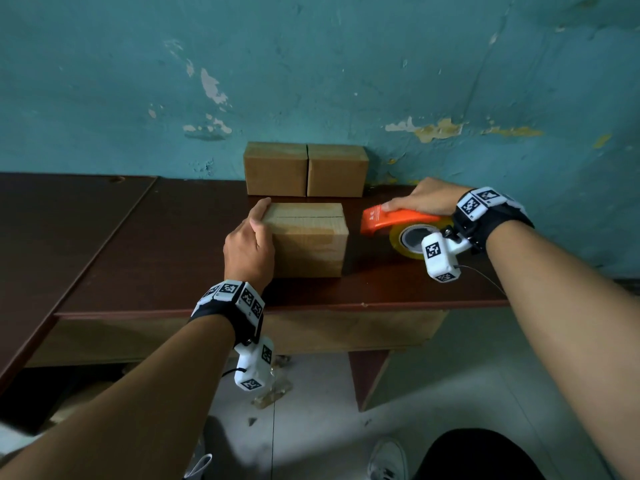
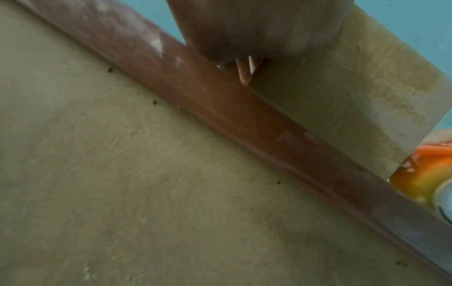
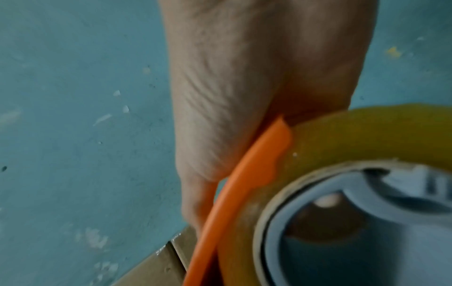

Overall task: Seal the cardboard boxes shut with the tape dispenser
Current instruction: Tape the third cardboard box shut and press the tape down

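A light brown cardboard box [image 1: 308, 237] sits near the front of the dark brown wooden table [image 1: 145, 251]. Its 2 top flaps are folded down, and a thin line runs between them. The left hand [image 1: 248, 245] holds the box on its left side — the thumb lies along the top edge, and the other fingers are hidden behind the box. Just to the right of the box is the orange plastic tape dispenser [image 1: 391, 220] with a yellowish roll of tape [image 1: 412, 239] in it. The right hand [image 1: 427, 199] grips the dispenser from above, with fingers wrapped over its orange top. The dispenser is near the box but not touching it. At the back, 2 more brown cardboard boxes [image 1: 306, 169] stand side by side against the peeling blue-green wall [image 1: 311, 64].
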The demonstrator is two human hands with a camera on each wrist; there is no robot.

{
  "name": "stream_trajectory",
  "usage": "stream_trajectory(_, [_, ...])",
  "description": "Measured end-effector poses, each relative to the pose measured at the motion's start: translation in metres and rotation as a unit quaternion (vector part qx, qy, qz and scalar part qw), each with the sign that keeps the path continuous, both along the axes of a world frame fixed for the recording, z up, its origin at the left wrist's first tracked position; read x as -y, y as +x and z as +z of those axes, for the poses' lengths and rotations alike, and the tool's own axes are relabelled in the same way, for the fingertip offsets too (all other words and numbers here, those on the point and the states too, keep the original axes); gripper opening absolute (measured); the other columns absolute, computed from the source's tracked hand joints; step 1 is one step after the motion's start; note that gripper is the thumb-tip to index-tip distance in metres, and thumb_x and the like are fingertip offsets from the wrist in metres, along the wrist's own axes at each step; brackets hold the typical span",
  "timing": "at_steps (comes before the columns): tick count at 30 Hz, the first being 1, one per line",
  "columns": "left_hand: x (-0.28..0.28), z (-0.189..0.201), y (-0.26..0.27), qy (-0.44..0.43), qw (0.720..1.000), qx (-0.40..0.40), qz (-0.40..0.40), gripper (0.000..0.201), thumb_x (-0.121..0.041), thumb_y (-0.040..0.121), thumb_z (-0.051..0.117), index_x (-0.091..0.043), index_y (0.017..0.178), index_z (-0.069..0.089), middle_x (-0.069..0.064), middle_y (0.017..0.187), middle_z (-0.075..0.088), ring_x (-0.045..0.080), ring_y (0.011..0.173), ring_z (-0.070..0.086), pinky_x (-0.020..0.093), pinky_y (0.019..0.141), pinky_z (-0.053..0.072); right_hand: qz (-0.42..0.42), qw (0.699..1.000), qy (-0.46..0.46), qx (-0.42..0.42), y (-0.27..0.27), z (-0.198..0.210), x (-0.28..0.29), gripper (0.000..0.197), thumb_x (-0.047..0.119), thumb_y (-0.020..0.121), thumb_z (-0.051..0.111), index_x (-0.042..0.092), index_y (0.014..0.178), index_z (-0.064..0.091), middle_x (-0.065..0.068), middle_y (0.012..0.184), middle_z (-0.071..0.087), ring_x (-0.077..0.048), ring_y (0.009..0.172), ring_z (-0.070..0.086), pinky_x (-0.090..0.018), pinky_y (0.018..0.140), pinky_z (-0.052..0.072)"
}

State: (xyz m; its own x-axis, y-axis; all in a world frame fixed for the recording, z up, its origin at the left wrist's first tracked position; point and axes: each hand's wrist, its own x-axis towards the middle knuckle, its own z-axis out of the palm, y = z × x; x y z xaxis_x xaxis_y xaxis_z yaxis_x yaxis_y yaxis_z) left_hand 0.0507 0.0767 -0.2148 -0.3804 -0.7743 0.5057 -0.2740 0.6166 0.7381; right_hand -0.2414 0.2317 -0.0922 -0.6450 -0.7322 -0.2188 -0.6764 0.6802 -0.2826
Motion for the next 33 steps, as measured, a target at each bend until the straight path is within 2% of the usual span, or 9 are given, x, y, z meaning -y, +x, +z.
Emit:
stream_trajectory(3, [-0.001,0.0,0.0,-0.002,1.0,-0.005,-0.003,0.065,-0.036,0.106,0.011,-0.023,0.15,0.057,0.016,0.124,0.073,0.033,0.111,0.067,0.04,0.096,0.052,-0.067,0.992,-0.098,-0.028,0.006,-0.007,-0.003,0.053,0.062,0.088,0.069,0.01,0.075,0.064,-0.01,0.074,0.064,-0.028,0.067,0.06,-0.033,0.063,0.041])
stream_trajectory(6, [-0.002,0.001,0.001,0.002,1.0,-0.004,-0.005,0.065,-0.036,0.106,0.011,-0.022,0.15,0.056,0.017,0.127,0.072,0.033,0.114,0.067,0.04,0.099,0.052,-0.11,0.983,-0.124,-0.085,0.018,-0.023,0.003,0.051,0.051,0.094,0.067,0.011,0.066,0.051,-0.014,0.074,0.06,-0.032,0.067,0.055,-0.033,0.058,0.035])
stream_trajectory(9, [-0.004,0.003,0.002,0.006,1.0,-0.011,-0.007,0.069,-0.042,0.104,0.008,-0.024,0.15,0.057,0.015,0.128,0.072,0.032,0.116,0.067,0.043,0.1,0.053,-0.136,0.977,-0.122,-0.109,0.032,-0.041,0.011,0.047,0.051,0.099,0.067,0.004,0.093,0.068,-0.022,0.109,0.071,-0.042,0.094,0.068,-0.038,0.072,0.045])
stream_trajectory(12, [-0.005,0.004,0.002,0.015,1.0,-0.011,-0.008,0.07,-0.043,0.104,0.008,-0.025,0.151,0.057,0.014,0.131,0.071,0.03,0.118,0.066,0.04,0.101,0.052,-0.161,0.971,-0.109,-0.138,0.048,-0.057,0.017,0.05,0.052,0.1,0.066,0.006,0.12,0.069,-0.019,0.124,0.071,-0.042,0.111,0.069,-0.039,0.076,0.046])
stream_trajectory(16, [-0.004,0.003,0.002,0.014,1.0,-0.008,-0.005,0.067,-0.039,0.105,0.009,-0.024,0.151,0.056,0.014,0.126,0.072,0.03,0.112,0.067,0.033,0.094,0.049,-0.165,0.97,-0.089,-0.156,0.062,-0.069,0.024,0.053,0.053,0.099,0.069,0.009,0.128,0.063,-0.015,0.126,0.069,-0.038,0.113,0.069,-0.038,0.075,0.045])
stream_trajectory(23, [-0.005,0.003,0.003,0.012,1.0,-0.014,-0.012,0.071,-0.043,0.103,0.009,-0.022,0.149,0.058,0.013,0.132,0.07,0.028,0.118,0.065,0.03,0.095,0.047,-0.17,0.971,-0.092,-0.14,0.071,-0.066,0.023,0.059,0.051,0.097,0.073,0.007,0.132,0.057,-0.016,0.129,0.067,-0.037,0.114,0.068,-0.039,0.074,0.045])
stream_trajectory(27, [-0.004,0.003,0.004,0.01,1.0,-0.012,-0.016,0.067,-0.039,0.105,0.011,-0.021,0.149,0.059,0.012,0.133,0.069,0.025,0.119,0.063,0.026,0.093,0.042,-0.18,0.953,-0.186,-0.157,0.085,-0.057,0.023,0.064,0.055,0.1,0.064,0.004,0.137,0.053,-0.018,0.14,0.057,-0.039,0.13,0.056,-0.048,0.089,0.052])
stream_trajectory(29, [-0.002,0.003,0.003,0.01,1.0,-0.004,-0.019,0.065,-0.037,0.106,0.012,-0.021,0.149,0.058,0.013,0.133,0.069,0.026,0.119,0.063,0.027,0.093,0.042,-0.171,0.944,-0.242,-0.143,0.095,-0.052,0.026,0.056,0.057,0.103,0.053,0.006,0.126,0.062,-0.017,0.132,0.062,-0.037,0.123,0.058,-0.049,0.089,0.052])
stream_trajectory(33, [0.006,0.003,0.003,0.023,0.999,0.0,-0.037,0.067,-0.044,0.104,0.012,-0.025,0.153,0.053,0.012,0.136,0.064,0.024,0.121,0.06,0.034,0.099,0.045,-0.106,0.947,-0.304,0.019,0.122,-0.05,0.033,0.066,0.058,0.11,0.037,0.004,0.082,0.065,-0.011,0.083,0.066,-0.032,0.085,0.064,-0.039,0.073,0.04])
